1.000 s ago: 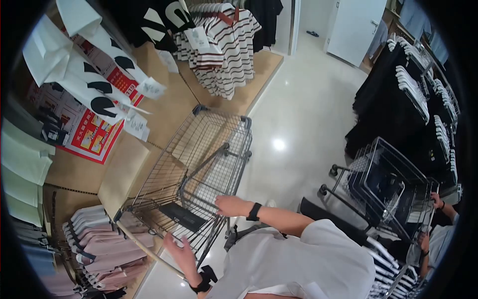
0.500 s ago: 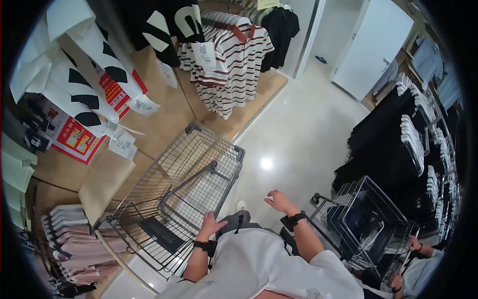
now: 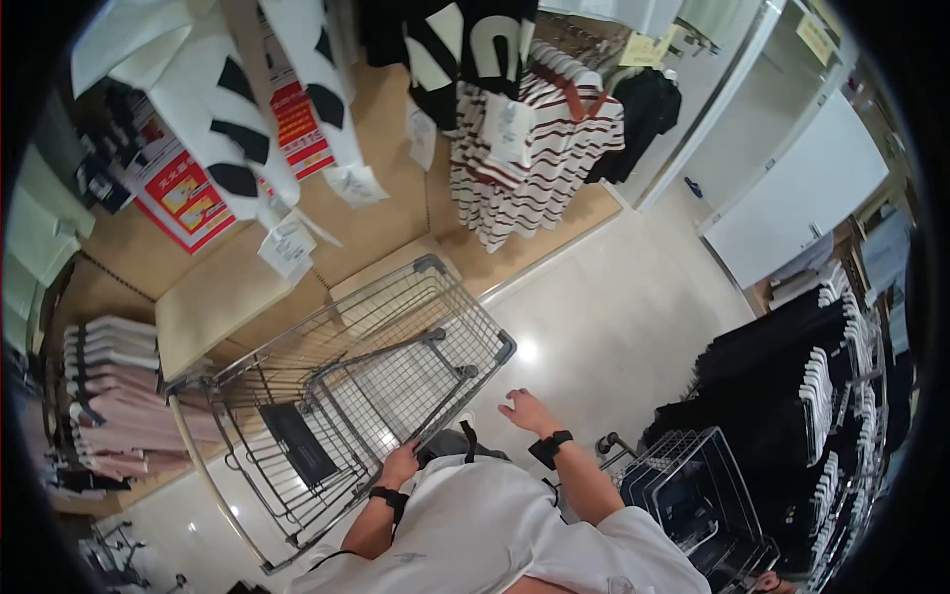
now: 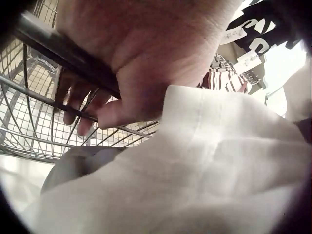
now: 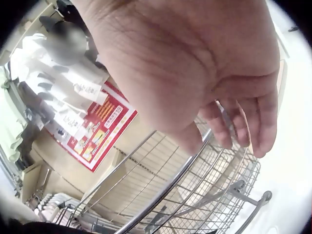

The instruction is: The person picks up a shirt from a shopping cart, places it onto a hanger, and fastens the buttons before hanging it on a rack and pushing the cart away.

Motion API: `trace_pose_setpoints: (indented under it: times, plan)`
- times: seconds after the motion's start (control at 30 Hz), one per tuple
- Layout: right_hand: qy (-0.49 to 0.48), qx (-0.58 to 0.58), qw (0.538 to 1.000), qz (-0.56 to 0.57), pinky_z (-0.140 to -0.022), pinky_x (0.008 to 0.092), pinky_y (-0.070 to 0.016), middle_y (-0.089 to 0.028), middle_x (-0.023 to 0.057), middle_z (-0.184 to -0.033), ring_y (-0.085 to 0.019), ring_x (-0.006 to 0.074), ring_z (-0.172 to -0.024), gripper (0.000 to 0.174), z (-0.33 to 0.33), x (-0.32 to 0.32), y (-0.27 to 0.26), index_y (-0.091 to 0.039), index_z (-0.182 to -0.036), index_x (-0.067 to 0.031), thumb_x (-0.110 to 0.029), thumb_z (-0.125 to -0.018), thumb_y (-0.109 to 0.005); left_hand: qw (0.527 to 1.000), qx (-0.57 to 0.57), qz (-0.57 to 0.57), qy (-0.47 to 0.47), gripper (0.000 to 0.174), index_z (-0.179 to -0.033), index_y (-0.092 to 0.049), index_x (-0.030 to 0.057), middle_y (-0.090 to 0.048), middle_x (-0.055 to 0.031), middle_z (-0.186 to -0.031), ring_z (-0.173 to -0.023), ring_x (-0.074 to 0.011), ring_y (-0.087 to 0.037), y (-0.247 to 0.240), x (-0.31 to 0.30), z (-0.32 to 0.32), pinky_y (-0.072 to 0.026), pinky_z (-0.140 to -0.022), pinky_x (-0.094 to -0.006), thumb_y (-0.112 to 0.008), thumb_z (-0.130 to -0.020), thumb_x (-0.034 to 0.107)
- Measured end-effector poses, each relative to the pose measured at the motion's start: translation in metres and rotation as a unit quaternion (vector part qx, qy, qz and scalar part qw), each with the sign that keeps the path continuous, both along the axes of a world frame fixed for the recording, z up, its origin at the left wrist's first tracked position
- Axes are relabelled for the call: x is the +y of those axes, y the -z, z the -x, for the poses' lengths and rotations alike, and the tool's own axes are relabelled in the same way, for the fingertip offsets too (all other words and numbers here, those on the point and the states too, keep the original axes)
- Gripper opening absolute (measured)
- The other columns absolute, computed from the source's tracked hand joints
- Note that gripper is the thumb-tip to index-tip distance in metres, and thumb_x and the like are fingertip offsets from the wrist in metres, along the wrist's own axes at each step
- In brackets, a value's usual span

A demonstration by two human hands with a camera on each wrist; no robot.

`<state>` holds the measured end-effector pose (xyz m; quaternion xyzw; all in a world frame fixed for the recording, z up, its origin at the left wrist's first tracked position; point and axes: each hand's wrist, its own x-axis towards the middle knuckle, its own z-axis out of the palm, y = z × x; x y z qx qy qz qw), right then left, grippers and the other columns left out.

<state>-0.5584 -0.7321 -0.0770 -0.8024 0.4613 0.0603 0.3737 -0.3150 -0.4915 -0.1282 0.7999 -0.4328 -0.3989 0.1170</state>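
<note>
A wire shopping cart (image 3: 381, 381) stands in front of me, turned sideways, its basket bare and a dark panel (image 3: 297, 443) at its handle end. My left hand (image 3: 400, 465) grips the cart's near side rail; in the left wrist view the dark rail (image 4: 63, 51) runs under the palm, with the fingers bent past it. My right hand (image 3: 529, 413) hovers to the right of the cart, fingers loosely bent and holding nothing. In the right wrist view, that hand (image 5: 195, 73) overlaps the cart's rim (image 5: 161, 197).
Striped shirts (image 3: 524, 163) and white garments (image 3: 213, 109) hang over a wooden platform (image 3: 579, 228) beyond the cart. Pink tops (image 3: 129, 416) hang at left. A second cart (image 3: 693, 495), with a person's hand beside it, stands at right by black clothes (image 3: 762, 396). A white door (image 3: 792, 198) stands ajar.
My right hand has left the cart's near side and swung right. The left hand has moved from near the handle onto the side rail. The cart has turned further sideways.
</note>
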Motion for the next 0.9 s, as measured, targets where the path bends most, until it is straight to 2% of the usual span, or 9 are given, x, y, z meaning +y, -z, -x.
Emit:
trace_pose_setpoints:
  times: [0.2,0.27,0.33,0.43,0.47,0.53,0.67,0.73,0.9]
  plan:
    - [0.005,-0.025,0.985,0.168,-0.110,0.0461,-0.0297,-0.032,0.0478,-0.131,-0.036,0.0525,-0.127,0.093,-0.044,0.024,0.077,-0.020,-0.135,0.0219,-0.046,-0.087,-0.061,1.000,-0.009,0.003,-0.001,0.043,-0.121,-0.061,0.0138,-0.067,-0.0169,-0.107,-0.101,-0.0357,-0.063,0.009,0.057,-0.005,-0.0505,-0.086,-0.0441,-0.053,-0.079,0.022]
    - [0.083,-0.020,0.992,0.090,-0.114,0.0458,-0.0205,-0.027,0.0533,-0.129,-0.042,0.0572,-0.120,0.103,-0.059,0.042,0.089,-0.011,-0.137,0.0230,-0.048,-0.084,-0.064,0.998,-0.030,-0.050,-0.017,0.041,-0.120,-0.062,0.0163,-0.066,-0.0152,-0.112,-0.105,-0.0338,-0.062,-0.007,0.071,-0.001,-0.0499,-0.088,-0.0433,-0.057,-0.080,0.024]
    - [0.076,-0.013,0.995,0.059,-0.113,0.0442,-0.0242,-0.021,0.0569,-0.128,-0.050,0.0582,-0.110,0.103,-0.072,0.066,0.084,-0.010,-0.138,0.0225,-0.043,-0.083,-0.067,0.995,-0.039,-0.071,-0.054,0.038,-0.117,-0.064,0.0178,-0.068,-0.0144,-0.107,-0.101,-0.0330,-0.063,-0.023,0.085,0.003,-0.0511,-0.085,-0.0442,-0.057,-0.080,0.023]
    - [0.131,0.077,0.983,0.104,-0.100,0.0412,-0.0460,0.028,0.0553,-0.126,-0.054,0.0547,-0.105,0.092,-0.080,0.107,0.083,-0.013,-0.142,0.0139,-0.025,-0.081,-0.069,0.994,-0.103,-0.038,0.005,0.033,-0.112,-0.067,0.0186,-0.069,-0.0144,-0.094,-0.092,-0.0330,-0.066,-0.026,0.110,0.002,-0.0531,-0.078,-0.0447,-0.057,-0.081,0.023]
    - [0.127,0.079,0.983,0.103,-0.100,0.0412,-0.0460,0.028,0.0553,-0.126,-0.054,0.0547,-0.105,0.092,-0.080,0.115,0.086,-0.013,-0.142,0.0139,-0.025,-0.081,-0.069,0.994,-0.100,-0.040,0.002,0.033,-0.112,-0.067,0.0186,-0.069,-0.0144,-0.094,-0.092,-0.0330,-0.066,-0.022,0.119,-0.001,-0.0531,-0.078,-0.0447,-0.057,-0.081,0.023]
    - [0.105,0.110,0.987,0.051,-0.108,0.0434,-0.0363,-0.003,0.0651,-0.120,-0.059,0.0542,-0.096,0.087,-0.087,0.121,0.063,-0.012,-0.137,0.0222,-0.021,-0.082,-0.064,0.992,-0.121,-0.027,0.014,0.033,-0.111,-0.068,0.0189,-0.069,-0.0153,-0.093,-0.092,-0.0326,-0.066,-0.011,0.130,-0.001,-0.0531,-0.078,-0.0446,-0.059,-0.079,0.023]
    - [0.112,0.080,0.990,0.040,-0.101,0.0453,-0.0435,0.000,0.0639,-0.122,-0.060,0.0535,-0.095,0.082,-0.095,0.128,0.067,-0.014,-0.139,0.0177,-0.020,-0.083,-0.061,0.991,-0.131,-0.021,0.002,0.032,-0.109,-0.070,0.0190,-0.069,-0.0153,-0.093,-0.089,-0.0322,-0.066,-0.009,0.140,-0.007,-0.0528,-0.077,-0.0453,-0.055,-0.080,0.021]
    - [0.114,0.129,0.984,0.048,-0.095,0.0453,-0.0491,0.026,0.0537,-0.129,-0.058,0.0537,-0.099,0.081,-0.104,0.117,0.080,-0.015,-0.145,0.0078,-0.019,-0.083,-0.060,0.991,-0.132,-0.017,-0.010,0.031,-0.107,-0.070,0.0186,-0.069,-0.0148,-0.092,-0.088,-0.0328,-0.066,-0.014,0.135,-0.013,-0.0526,-0.077,-0.0460,-0.053,-0.081,0.020]
    - [0.119,0.146,0.980,0.071,-0.091,0.0477,-0.0503,0.021,0.0494,-0.137,-0.059,0.0516,-0.100,0.071,-0.110,0.111,0.083,-0.023,-0.145,0.0015,-0.025,-0.088,-0.055,0.998,-0.066,-0.011,0.016,0.038,-0.108,-0.064,0.0082,-0.062,-0.0167,-0.109,-0.099,-0.0348,-0.062,-0.022,0.138,-0.029,-0.0511,-0.082,-0.0448,-0.061,-0.084,0.037]
